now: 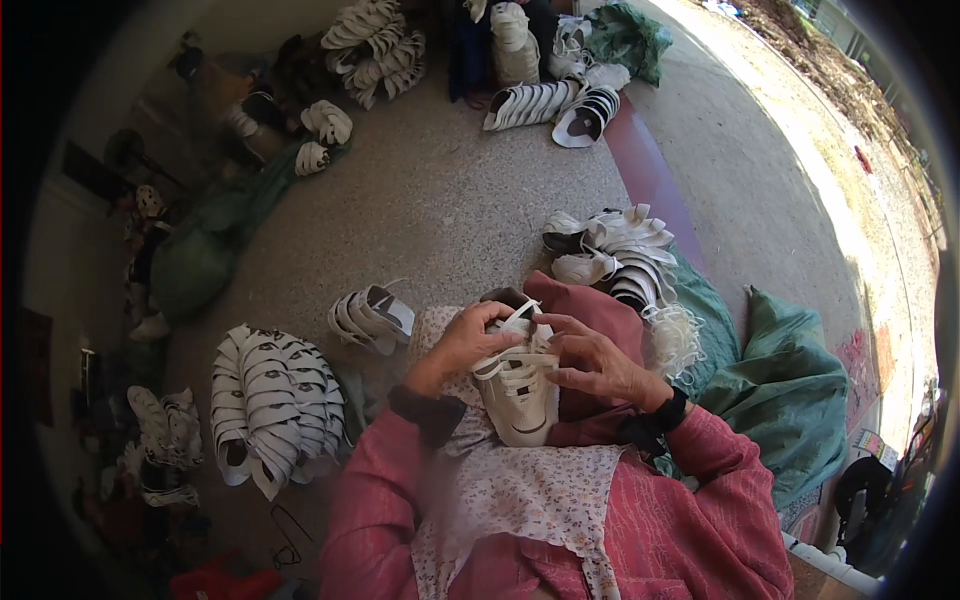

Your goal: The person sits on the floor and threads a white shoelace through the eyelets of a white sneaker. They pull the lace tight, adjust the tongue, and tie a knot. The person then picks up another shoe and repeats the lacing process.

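Note:
A white shoe upper with a dark curved mark lies on my lap, laced across its front with white lace. My left hand grips its top left edge near the lace. My right hand rests on its right side, fingers pinching the lace near the top. Both sleeves are pink with dark cuffs. A floral cloth covers my lap under the shoe upper.
Stacks of white shoe uppers lie around on the concrete floor: a big pile at my left, a small one, another to my right, more at the back. Green sacks lie right. A bundle of white laces.

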Motion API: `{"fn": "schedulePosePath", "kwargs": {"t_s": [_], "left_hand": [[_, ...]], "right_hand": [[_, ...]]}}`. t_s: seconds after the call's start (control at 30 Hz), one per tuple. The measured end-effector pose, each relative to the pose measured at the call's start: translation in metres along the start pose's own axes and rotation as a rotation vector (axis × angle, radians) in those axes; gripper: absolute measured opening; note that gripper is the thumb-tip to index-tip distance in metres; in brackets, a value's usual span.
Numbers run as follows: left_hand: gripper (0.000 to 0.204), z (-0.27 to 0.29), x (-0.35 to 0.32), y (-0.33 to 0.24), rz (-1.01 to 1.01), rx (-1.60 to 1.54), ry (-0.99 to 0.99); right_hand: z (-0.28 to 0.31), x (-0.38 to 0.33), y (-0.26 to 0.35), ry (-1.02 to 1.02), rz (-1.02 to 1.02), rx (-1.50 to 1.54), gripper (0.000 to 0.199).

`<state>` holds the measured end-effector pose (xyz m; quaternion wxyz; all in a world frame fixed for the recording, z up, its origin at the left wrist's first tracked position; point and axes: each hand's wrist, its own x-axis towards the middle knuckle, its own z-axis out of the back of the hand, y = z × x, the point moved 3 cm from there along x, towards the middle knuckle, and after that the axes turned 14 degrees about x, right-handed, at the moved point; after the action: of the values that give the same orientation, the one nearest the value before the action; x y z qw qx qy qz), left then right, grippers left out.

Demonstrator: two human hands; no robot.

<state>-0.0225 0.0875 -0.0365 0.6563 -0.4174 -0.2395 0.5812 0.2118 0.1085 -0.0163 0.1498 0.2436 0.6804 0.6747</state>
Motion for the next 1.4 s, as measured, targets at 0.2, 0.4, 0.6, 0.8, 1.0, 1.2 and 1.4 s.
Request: {"fn": "schedulePosePath", "kwargs": {"t_s": [0.2, 0.4, 0.6, 0.8, 1.0, 1.2, 1.4], "left_hand": [[0.035, 0.011, -0.009, -0.003, 0.046, 0.020, 0.112], [0.024, 0.069, -0.047, -0.054, 0.042, -0.428, -0.218], [0.018, 0.151, -0.084, -0.054, -0.028, -0.394, -0.416], [0.021, 0.109, -0.057, -0.074, 0.161, -0.190, 0.057], [0.033, -0.005, 0.009, -0.023, -0.105, 0.559, 0.298], [0.038, 0.004, -0.015, -0.033, -0.136, 0.426, 0.187], [0.053, 0.023, -0.042, -0.024, 0.176, 0.024, 0.322]], "right_hand": [[0.010, -0.019, -0.017, -0.229, -0.055, 0.284, 0.051], [0.012, -0.028, -0.024, -0.213, -0.029, 0.065, 0.041], [0.017, -0.026, -0.033, -0.262, -0.030, 0.003, 0.041], [0.018, -0.023, -0.040, -0.373, -0.148, 0.432, 0.040], [0.015, -0.033, -0.040, -0.410, -0.044, 0.260, 0.036], [0.012, -0.044, -0.022, -0.430, 0.070, -0.224, 0.032], [0.017, -0.033, -0.056, -0.513, -0.132, -0.138, 0.046]]}}
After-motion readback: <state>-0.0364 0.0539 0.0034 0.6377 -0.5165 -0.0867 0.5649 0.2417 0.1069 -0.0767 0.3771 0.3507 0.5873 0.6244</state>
